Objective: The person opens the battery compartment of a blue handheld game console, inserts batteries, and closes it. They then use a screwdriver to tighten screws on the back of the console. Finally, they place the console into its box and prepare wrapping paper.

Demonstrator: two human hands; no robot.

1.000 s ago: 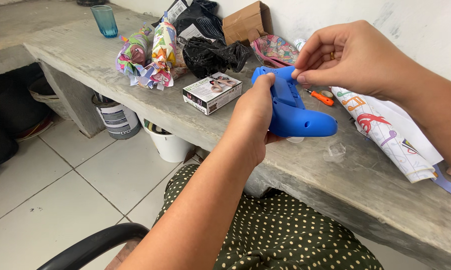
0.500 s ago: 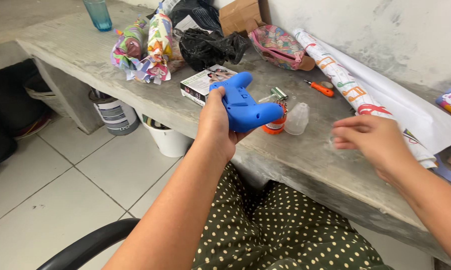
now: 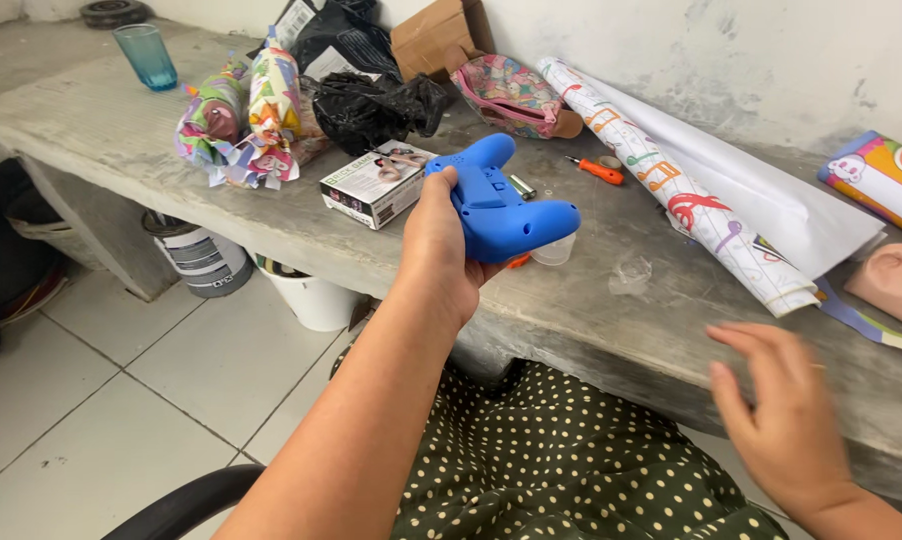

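Observation:
My left hand [image 3: 437, 250] grips a blue game controller [image 3: 498, 205] by one handle and holds it above the front part of a grey concrete bench [image 3: 101, 130]. My right hand [image 3: 781, 410] hovers low at the right, fingers spread and blurred, holding nothing, near the bench's front edge. Under the controller a small clear plastic cup [image 3: 554, 252] and a bit of orange show. A small orange screwdriver [image 3: 596, 169] lies further back on the bench.
A small printed box [image 3: 371, 185], wrapped colourful bundles [image 3: 241, 115], a black plastic bag [image 3: 371, 100], a patterned pouch [image 3: 516, 95], a roll of printed paper [image 3: 691, 195], a cardboard box [image 3: 441, 35] and a blue glass [image 3: 147, 55] lie on the bench. Buckets [image 3: 206, 262] stand below.
My right hand left the controller and dropped down to the right, away from the bench top. My left hand still holds the controller, now turned more sideways.

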